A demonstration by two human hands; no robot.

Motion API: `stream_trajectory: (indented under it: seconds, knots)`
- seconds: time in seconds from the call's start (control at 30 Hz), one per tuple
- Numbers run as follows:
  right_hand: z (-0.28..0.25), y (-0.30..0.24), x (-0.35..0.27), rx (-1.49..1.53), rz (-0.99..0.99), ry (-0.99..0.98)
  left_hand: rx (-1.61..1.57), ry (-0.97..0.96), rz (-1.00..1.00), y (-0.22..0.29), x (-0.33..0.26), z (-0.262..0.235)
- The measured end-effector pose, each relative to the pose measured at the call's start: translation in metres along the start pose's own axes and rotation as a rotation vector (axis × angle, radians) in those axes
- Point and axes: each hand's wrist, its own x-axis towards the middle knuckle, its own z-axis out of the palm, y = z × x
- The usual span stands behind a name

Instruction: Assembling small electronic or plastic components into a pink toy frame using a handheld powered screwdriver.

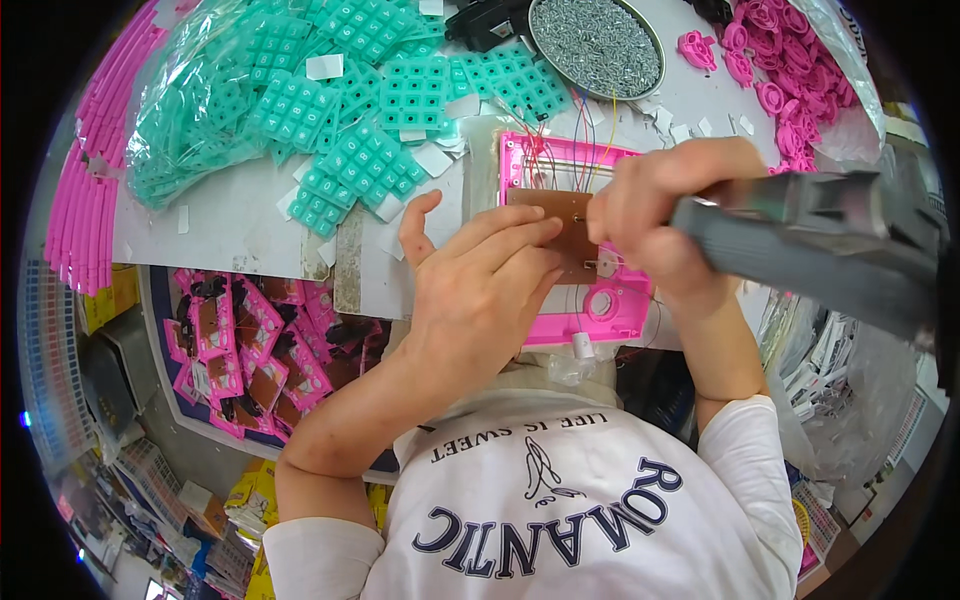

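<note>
A brown circuit board (562, 218) lies in a pink plastic housing (625, 318) on the table in front of me. Thin red, blue and yellow wires (535, 165) run from the housing toward the far side. My left hand (478, 270) rests on the board's left part, fingers stretched out and little finger raised. My right hand (665, 215) is wrapped round a dark grey power screwdriver (790, 240), slightly blurred, whose body extends to the right. Its fingers are over the board's right edge, and the tool's tip is hidden behind them.
A round dish of small screws (597, 45) stands at the far side. Turquoise keypads (350, 170) are heaped at far left, beside long pink strips (95, 170). Small pink parts (785, 75) lie far right. A bin of pink housings (250, 345) stands below the table's left edge.
</note>
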Motion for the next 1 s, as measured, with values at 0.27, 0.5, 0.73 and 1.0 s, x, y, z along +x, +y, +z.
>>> stream_trajectory:
  seconds: [0.27,0.5,0.73,1.0]
  knots:
    - [0.01,-0.035,-0.004,0.202,0.052,-0.07,-0.156,0.129,0.009,0.001,0.0,0.006]
    - [0.024,-0.036,-0.011,0.204,0.087,-0.013,-0.148,0.156,0.081,0.001,-0.006,0.002]
    - [0.031,-0.011,-0.024,0.213,0.033,0.019,-0.021,0.2,-0.056,-0.026,-0.013,-0.033]
    - [0.042,-0.008,-0.026,-0.036,-0.009,-0.088,-0.073,0.142,-0.02,-0.01,-0.018,-0.026]
